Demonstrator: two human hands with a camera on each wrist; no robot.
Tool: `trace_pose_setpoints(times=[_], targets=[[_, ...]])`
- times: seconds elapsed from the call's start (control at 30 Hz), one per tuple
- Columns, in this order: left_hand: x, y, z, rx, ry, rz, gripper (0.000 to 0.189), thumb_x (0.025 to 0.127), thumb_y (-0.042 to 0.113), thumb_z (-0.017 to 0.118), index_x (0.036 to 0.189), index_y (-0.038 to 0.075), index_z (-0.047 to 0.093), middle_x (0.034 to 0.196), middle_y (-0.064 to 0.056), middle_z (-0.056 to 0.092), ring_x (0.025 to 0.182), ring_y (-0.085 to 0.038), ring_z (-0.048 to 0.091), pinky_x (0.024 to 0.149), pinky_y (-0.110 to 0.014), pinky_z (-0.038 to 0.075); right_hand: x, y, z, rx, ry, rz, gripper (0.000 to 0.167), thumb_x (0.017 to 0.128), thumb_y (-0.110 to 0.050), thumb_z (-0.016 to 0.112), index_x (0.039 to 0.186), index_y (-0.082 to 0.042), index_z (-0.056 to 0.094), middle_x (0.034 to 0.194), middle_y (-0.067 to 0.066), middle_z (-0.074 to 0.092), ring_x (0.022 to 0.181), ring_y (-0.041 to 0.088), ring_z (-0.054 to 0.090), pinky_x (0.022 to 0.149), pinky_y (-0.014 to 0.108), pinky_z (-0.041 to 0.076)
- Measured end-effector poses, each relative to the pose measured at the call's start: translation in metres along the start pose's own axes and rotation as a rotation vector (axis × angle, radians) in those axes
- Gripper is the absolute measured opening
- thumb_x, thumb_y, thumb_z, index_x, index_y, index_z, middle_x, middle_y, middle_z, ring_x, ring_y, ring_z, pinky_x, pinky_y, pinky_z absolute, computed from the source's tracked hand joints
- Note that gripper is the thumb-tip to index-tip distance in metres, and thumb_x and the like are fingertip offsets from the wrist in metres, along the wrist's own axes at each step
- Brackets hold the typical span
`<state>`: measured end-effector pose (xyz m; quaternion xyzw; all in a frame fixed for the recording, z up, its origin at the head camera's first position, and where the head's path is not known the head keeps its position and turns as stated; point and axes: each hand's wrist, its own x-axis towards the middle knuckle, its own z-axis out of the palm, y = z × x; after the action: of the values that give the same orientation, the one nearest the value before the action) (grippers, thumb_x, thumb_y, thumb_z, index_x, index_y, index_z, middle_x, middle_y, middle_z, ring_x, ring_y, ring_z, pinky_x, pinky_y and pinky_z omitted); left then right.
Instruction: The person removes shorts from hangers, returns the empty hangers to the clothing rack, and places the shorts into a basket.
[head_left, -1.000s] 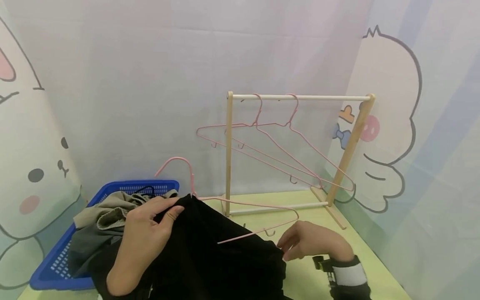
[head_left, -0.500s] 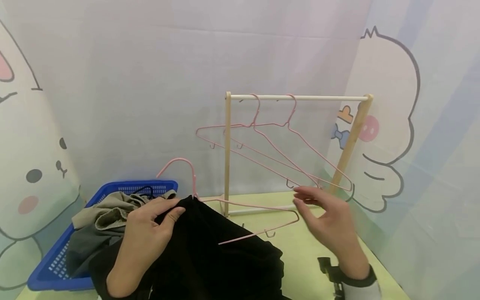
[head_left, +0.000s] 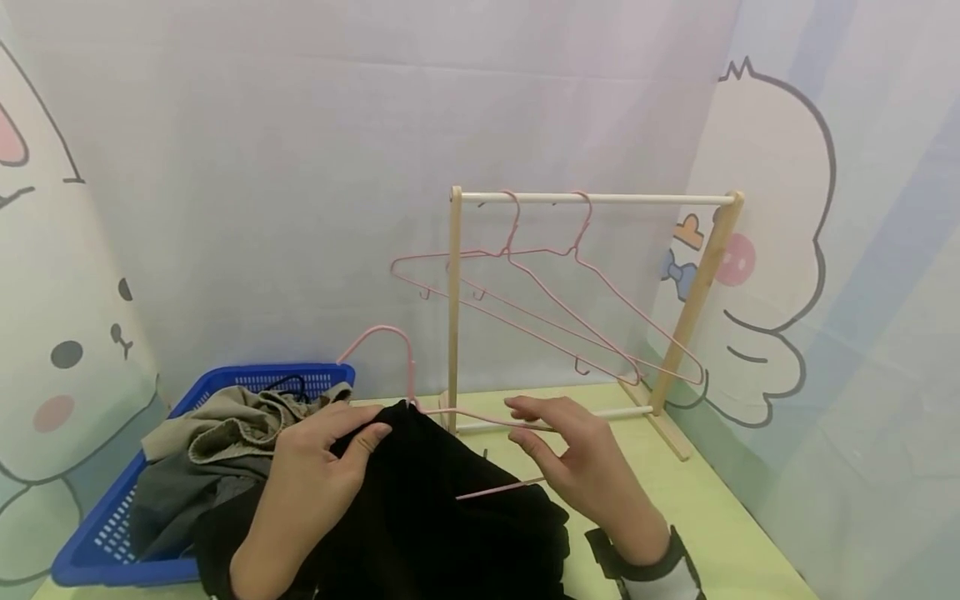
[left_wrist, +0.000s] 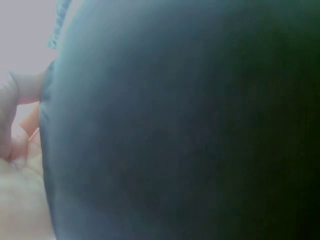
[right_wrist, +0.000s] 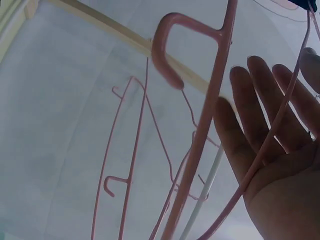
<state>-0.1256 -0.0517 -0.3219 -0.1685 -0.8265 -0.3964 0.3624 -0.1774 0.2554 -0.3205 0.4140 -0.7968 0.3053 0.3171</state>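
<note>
My left hand (head_left: 318,467) pinches a black garment (head_left: 450,533) near its top edge, thumb against fingers. A pink wire hanger (head_left: 411,371) is partly inside the garment; its hook stands up out of the top and one arm sticks out to the right. Around that outer end is my right hand (head_left: 585,467), thumb and fingers apart. In the right wrist view its fingers are extended, with the hanger wire (right_wrist: 204,117) crossing before the palm. Black cloth (left_wrist: 175,125) fills most of the left wrist view, so the left grip shows only at the edge.
A blue basket (head_left: 127,573) with grey and beige clothes (head_left: 225,417) stands at the left. Behind the hands is a small rack (head_left: 637,199) with a white rail, holding two pink hangers (head_left: 516,218). The pale yellow tabletop (head_left: 735,533) shows at the right.
My right hand has left the garment's right side, risen, then moved left to the hanger's outer end. The left hand keeps its pinch; garment and hanger have shifted slightly right.
</note>
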Motion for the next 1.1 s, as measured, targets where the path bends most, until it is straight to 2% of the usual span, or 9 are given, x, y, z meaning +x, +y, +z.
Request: trace_pose_setpoints(times=[0.07, 0.13, 0.2, 0.3, 0.47, 0.6, 0.8, 0.97, 1.1], targets=[[0.000, 0.002, 0.001, -0.002, -0.008, 0.002, 0.023, 0.090, 0.009, 0.080, 0.113, 0.012, 0.081, 0.107, 0.002, 0.077, 0.101, -0.015, 0.073, 0.081, -0.039, 0.061, 0.000, -0.001, 0.002, 0.000, -0.007, -0.014, 0.038, 0.092, -0.006, 0.078, 0.129, -0.015, 0.072, 0.101, -0.006, 0.074, 0.083, 0.007, 0.068, 0.077, 0.015, 0.053], [0.000, 0.003, 0.002, -0.014, -0.018, -0.003, 0.023, 0.090, 0.009, 0.080, 0.113, 0.012, 0.081, 0.106, 0.003, 0.077, 0.094, -0.012, 0.072, 0.072, -0.035, 0.060, 0.000, -0.001, 0.003, 0.002, -0.009, -0.029, 0.034, 0.093, -0.005, 0.076, 0.125, -0.014, 0.074, 0.090, -0.008, 0.070, 0.067, 0.001, 0.057, 0.063, 0.011, 0.048], [0.000, 0.005, 0.004, -0.025, -0.029, -0.010, 0.022, 0.091, 0.009, 0.080, 0.113, 0.013, 0.080, 0.104, 0.005, 0.076, 0.084, -0.008, 0.069, 0.063, -0.029, 0.056, -0.001, -0.001, 0.004, -0.013, -0.008, -0.040, 0.028, 0.093, -0.005, 0.076, 0.119, -0.015, 0.076, 0.085, -0.010, 0.067, 0.060, -0.002, 0.043, 0.055, 0.010, 0.039], [-0.001, 0.006, 0.005, -0.038, -0.042, -0.021, 0.022, 0.091, 0.010, 0.079, 0.113, 0.014, 0.080, 0.100, 0.007, 0.075, 0.070, -0.002, 0.059, 0.054, -0.024, 0.047, -0.002, 0.000, 0.004, -0.036, 0.001, -0.054, 0.018, 0.094, -0.008, 0.075, 0.111, -0.015, 0.079, 0.084, -0.010, 0.069, 0.059, -0.002, 0.037, 0.054, 0.011, 0.035], [-0.002, 0.006, 0.007, -0.027, -0.042, -0.027, 0.022, 0.091, 0.010, 0.080, 0.112, 0.014, 0.080, 0.097, 0.008, 0.073, 0.063, -0.001, 0.052, 0.054, -0.024, 0.045, -0.004, 0.003, 0.006, -0.061, 0.020, -0.066, 0.014, 0.093, -0.010, 0.076, 0.105, -0.017, 0.079, 0.086, -0.010, 0.072, 0.060, -0.002, 0.041, 0.057, 0.013, 0.040], [-0.001, 0.006, 0.007, -0.012, -0.041, -0.026, 0.022, 0.091, 0.009, 0.079, 0.112, 0.013, 0.080, 0.097, 0.009, 0.074, 0.072, -0.002, 0.060, 0.062, -0.026, 0.050, -0.003, 0.003, 0.005, -0.070, 0.024, -0.068, 0.014, 0.093, -0.009, 0.076, 0.104, -0.016, 0.079, 0.087, -0.010, 0.073, 0.063, -0.001, 0.048, 0.060, 0.015, 0.044], [-0.002, 0.005, 0.005, -0.021, -0.078, -0.029, 0.023, 0.093, 0.012, 0.077, 0.116, 0.015, 0.079, 0.100, 0.009, 0.073, 0.084, -0.004, 0.066, 0.070, -0.028, 0.054, -0.004, 0.006, -0.005, -0.078, 0.024, -0.047, 0.008, 0.096, -0.015, 0.074, 0.103, -0.016, 0.079, 0.091, -0.004, 0.076, 0.069, 0.001, 0.055, 0.066, 0.017, 0.048], [-0.002, 0.003, 0.002, -0.004, -0.083, -0.014, 0.024, 0.094, 0.015, 0.076, 0.119, 0.015, 0.079, 0.105, 0.006, 0.074, 0.095, -0.011, 0.070, 0.079, -0.036, 0.059, -0.007, 0.012, -0.022, -0.046, 0.043, -0.009, 0.016, 0.091, -0.003, 0.077, 0.102, -0.014, 0.079, 0.090, -0.003, 0.075, 0.061, -0.001, 0.045, 0.059, 0.013, 0.041], [-0.001, 0.000, -0.001, 0.013, -0.076, 0.008, 0.025, 0.094, 0.014, 0.077, 0.119, 0.014, 0.079, 0.110, 0.003, 0.076, 0.103, -0.017, 0.070, 0.086, -0.045, 0.059, -0.011, 0.022, -0.041, -0.014, 0.080, 0.035, 0.028, 0.086, 0.008, 0.078, 0.100, -0.015, 0.080, 0.077, -0.010, 0.068, 0.054, -0.005, 0.036, 0.051, 0.012, 0.034]])
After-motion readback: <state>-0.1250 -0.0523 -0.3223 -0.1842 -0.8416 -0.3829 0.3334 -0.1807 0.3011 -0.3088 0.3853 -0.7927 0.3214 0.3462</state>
